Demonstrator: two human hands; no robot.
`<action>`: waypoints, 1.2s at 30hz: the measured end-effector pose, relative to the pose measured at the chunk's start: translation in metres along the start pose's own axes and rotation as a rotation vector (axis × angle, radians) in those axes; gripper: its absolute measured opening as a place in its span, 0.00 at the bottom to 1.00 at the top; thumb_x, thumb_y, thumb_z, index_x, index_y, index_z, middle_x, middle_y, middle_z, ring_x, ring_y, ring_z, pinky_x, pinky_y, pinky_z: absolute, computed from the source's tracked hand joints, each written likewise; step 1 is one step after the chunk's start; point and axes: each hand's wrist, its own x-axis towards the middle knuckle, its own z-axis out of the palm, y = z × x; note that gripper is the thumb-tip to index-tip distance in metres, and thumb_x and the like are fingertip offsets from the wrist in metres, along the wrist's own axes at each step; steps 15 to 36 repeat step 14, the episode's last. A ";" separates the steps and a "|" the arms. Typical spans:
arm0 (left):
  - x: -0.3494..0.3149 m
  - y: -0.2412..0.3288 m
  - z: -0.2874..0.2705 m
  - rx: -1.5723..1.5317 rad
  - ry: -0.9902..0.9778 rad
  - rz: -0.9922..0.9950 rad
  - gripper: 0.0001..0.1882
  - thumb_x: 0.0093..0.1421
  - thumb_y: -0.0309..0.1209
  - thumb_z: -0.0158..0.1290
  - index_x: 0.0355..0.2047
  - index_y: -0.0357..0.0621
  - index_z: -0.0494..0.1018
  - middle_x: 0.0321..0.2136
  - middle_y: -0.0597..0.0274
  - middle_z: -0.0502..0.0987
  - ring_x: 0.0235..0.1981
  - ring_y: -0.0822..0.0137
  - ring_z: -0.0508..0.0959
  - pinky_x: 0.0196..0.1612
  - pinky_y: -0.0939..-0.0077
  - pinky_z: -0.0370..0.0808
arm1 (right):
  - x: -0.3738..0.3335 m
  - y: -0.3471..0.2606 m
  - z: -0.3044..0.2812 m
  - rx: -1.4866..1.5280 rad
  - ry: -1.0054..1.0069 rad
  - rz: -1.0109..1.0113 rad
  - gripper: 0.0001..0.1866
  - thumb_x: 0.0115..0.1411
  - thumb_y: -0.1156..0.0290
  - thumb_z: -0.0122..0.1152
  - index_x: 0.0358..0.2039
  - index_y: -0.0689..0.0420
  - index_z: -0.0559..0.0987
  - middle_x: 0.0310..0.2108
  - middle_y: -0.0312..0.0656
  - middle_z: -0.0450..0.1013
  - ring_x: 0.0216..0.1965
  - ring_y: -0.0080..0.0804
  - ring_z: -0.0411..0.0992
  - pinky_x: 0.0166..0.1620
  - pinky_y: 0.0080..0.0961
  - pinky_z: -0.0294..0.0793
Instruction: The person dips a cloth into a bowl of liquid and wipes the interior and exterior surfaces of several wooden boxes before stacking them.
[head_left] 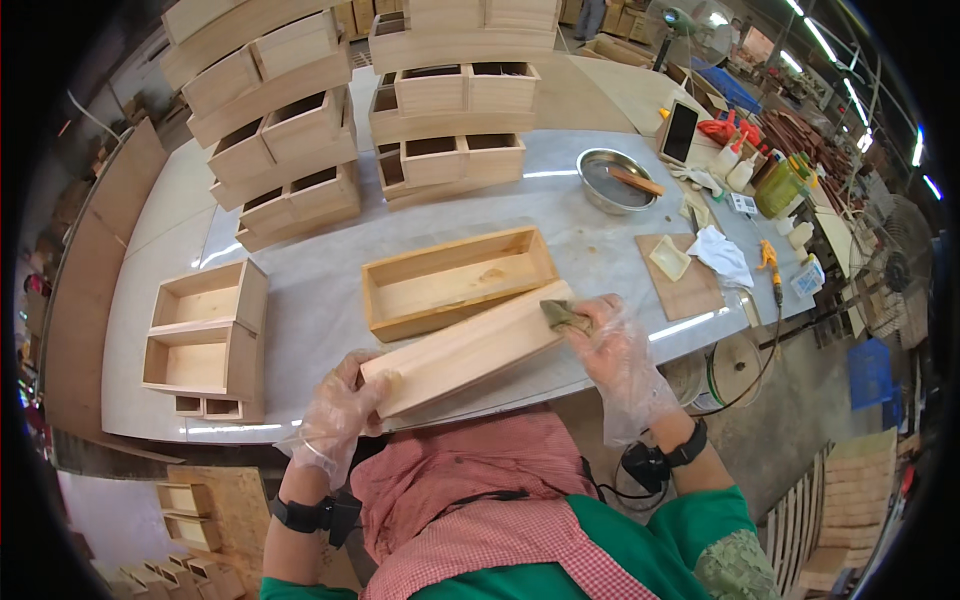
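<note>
A long pale wooden piece (470,350) lies slanted across the table's front edge, its broad smooth face turned up; whether it is a board or a box on its side I cannot tell. Its left end is gripped by my left hand (335,410), in a clear plastic glove. My right hand (612,350), gloved the same way, pinches a folded grey-green cloth (566,316) against the face near the right end. Just behind lies an open, yellower wooden box (460,290), its hollow side up.
Stacks of wooden drawer units (300,130) (455,160) stand at the back. A two-compartment box (205,330) is at left. To the right are a metal bowl (617,180) with a brush-like wooden handle, a white rag (722,257), bottles (742,172) and a corded tool (771,270).
</note>
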 end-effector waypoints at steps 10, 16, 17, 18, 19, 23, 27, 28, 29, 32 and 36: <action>0.029 -0.072 0.005 0.239 0.003 0.392 0.47 0.47 0.32 0.79 0.63 0.34 0.64 0.51 0.54 0.79 0.54 0.66 0.78 0.58 0.69 0.77 | 0.023 -0.066 0.053 -0.066 -0.230 -0.277 0.16 0.70 0.66 0.54 0.54 0.56 0.79 0.33 0.52 0.76 0.29 0.53 0.78 0.29 0.45 0.79; 0.035 -0.083 0.004 0.193 0.014 0.442 0.40 0.49 0.34 0.79 0.54 0.35 0.66 0.50 0.53 0.81 0.51 0.67 0.80 0.56 0.71 0.79 | 0.016 -0.098 0.058 -0.200 -0.375 -0.431 0.17 0.73 0.64 0.52 0.57 0.57 0.76 0.38 0.53 0.80 0.34 0.50 0.82 0.32 0.42 0.83; 0.035 -0.083 0.004 0.193 0.014 0.442 0.40 0.49 0.34 0.79 0.54 0.35 0.66 0.50 0.53 0.81 0.51 0.67 0.80 0.56 0.71 0.79 | 0.016 -0.098 0.058 -0.200 -0.375 -0.431 0.17 0.73 0.64 0.52 0.57 0.57 0.76 0.38 0.53 0.80 0.34 0.50 0.82 0.32 0.42 0.83; 0.035 -0.083 0.004 0.193 0.014 0.442 0.40 0.49 0.34 0.79 0.54 0.35 0.66 0.50 0.53 0.81 0.51 0.67 0.80 0.56 0.71 0.79 | 0.016 -0.098 0.058 -0.200 -0.375 -0.431 0.17 0.73 0.64 0.52 0.57 0.57 0.76 0.38 0.53 0.80 0.34 0.50 0.82 0.32 0.42 0.83; 0.035 -0.083 0.004 0.193 0.014 0.442 0.40 0.49 0.34 0.79 0.54 0.35 0.66 0.50 0.53 0.81 0.51 0.67 0.80 0.56 0.71 0.79 | 0.016 -0.098 0.058 -0.200 -0.375 -0.431 0.17 0.73 0.64 0.52 0.57 0.57 0.76 0.38 0.53 0.80 0.34 0.50 0.82 0.32 0.42 0.83; 0.035 -0.083 0.004 0.193 0.014 0.442 0.40 0.49 0.34 0.79 0.54 0.35 0.66 0.50 0.53 0.81 0.51 0.67 0.80 0.56 0.71 0.79 | 0.016 -0.098 0.058 -0.200 -0.375 -0.431 0.17 0.73 0.64 0.52 0.57 0.57 0.76 0.38 0.53 0.80 0.34 0.50 0.82 0.32 0.42 0.83; 0.035 -0.083 0.004 0.193 0.014 0.442 0.40 0.49 0.34 0.79 0.54 0.35 0.66 0.50 0.53 0.81 0.51 0.67 0.80 0.56 0.71 0.79 | 0.016 -0.098 0.058 -0.200 -0.375 -0.431 0.17 0.73 0.64 0.52 0.57 0.57 0.76 0.38 0.53 0.80 0.34 0.50 0.82 0.32 0.42 0.83; 0.035 -0.083 0.004 0.193 0.014 0.442 0.40 0.49 0.34 0.79 0.54 0.35 0.66 0.50 0.53 0.81 0.51 0.67 0.80 0.56 0.71 0.79 | 0.016 -0.098 0.058 -0.200 -0.375 -0.431 0.17 0.73 0.64 0.52 0.57 0.57 0.76 0.38 0.53 0.80 0.34 0.50 0.82 0.32 0.42 0.83; 0.035 -0.083 0.004 0.193 0.014 0.442 0.40 0.49 0.34 0.79 0.54 0.35 0.66 0.50 0.53 0.81 0.51 0.67 0.80 0.56 0.71 0.79 | 0.016 -0.098 0.058 -0.200 -0.375 -0.431 0.17 0.73 0.64 0.52 0.57 0.57 0.76 0.38 0.53 0.80 0.34 0.50 0.82 0.32 0.42 0.83; 0.035 -0.083 0.004 0.193 0.014 0.442 0.40 0.49 0.34 0.79 0.54 0.35 0.66 0.50 0.53 0.81 0.51 0.67 0.80 0.56 0.71 0.79 | 0.016 -0.098 0.058 -0.200 -0.375 -0.431 0.17 0.73 0.64 0.52 0.57 0.57 0.76 0.38 0.53 0.80 0.34 0.50 0.82 0.32 0.42 0.83; 0.035 -0.083 0.004 0.193 0.014 0.442 0.40 0.49 0.34 0.79 0.54 0.35 0.66 0.50 0.53 0.81 0.51 0.67 0.80 0.56 0.71 0.79 | 0.016 -0.098 0.058 -0.200 -0.375 -0.431 0.17 0.73 0.64 0.52 0.57 0.57 0.76 0.38 0.53 0.80 0.34 0.50 0.82 0.32 0.42 0.83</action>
